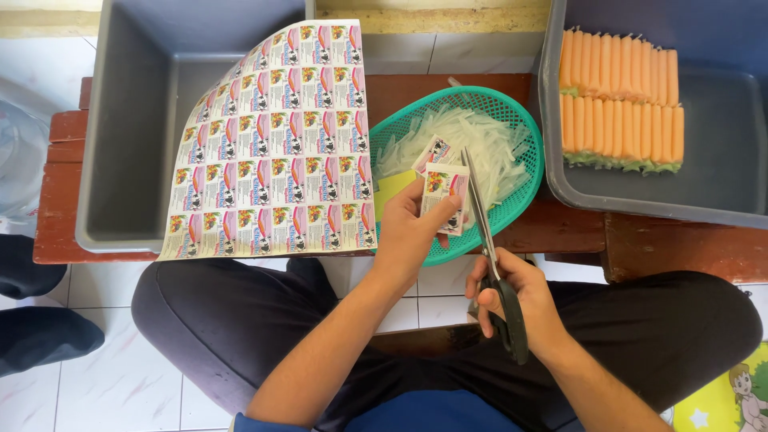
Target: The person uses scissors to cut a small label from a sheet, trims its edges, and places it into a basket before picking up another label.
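Head view looks straight down at a small cut label (445, 198), a rectangle printed in bright colours, which sits a little to the right of the picture's centre, above the near rim of a green mesh basket (512, 120). The left hand (410, 232) pinches this label between thumb and fingers, closed on its lower edge, and a second loose label (430, 154) shows just behind it at about 11 o'clock. The right hand (512, 300) lies at 5 o'clock from the label, its fingers curled through the dark handles of the scissors (490, 256); the long blades point up toward 12 o'clock and run along the right edge of the label — they appear nearly closed, touching or almost touching it. Inside the basket lies a heap of thin pale strips (472, 140). At 9 o'clock from the label, a large uncut sheet of the same labels (272, 144) rests partly over the edge of a grey tub (128, 144). At 2 o'clock, a second grey tub (720, 176) holds two neat rows of orange sticks (620, 100) with greenish ends. All stand on a reddish wooden bench (576, 228) — below it are the person's dark trousers (240, 320) and a white tiled floor (104, 392).
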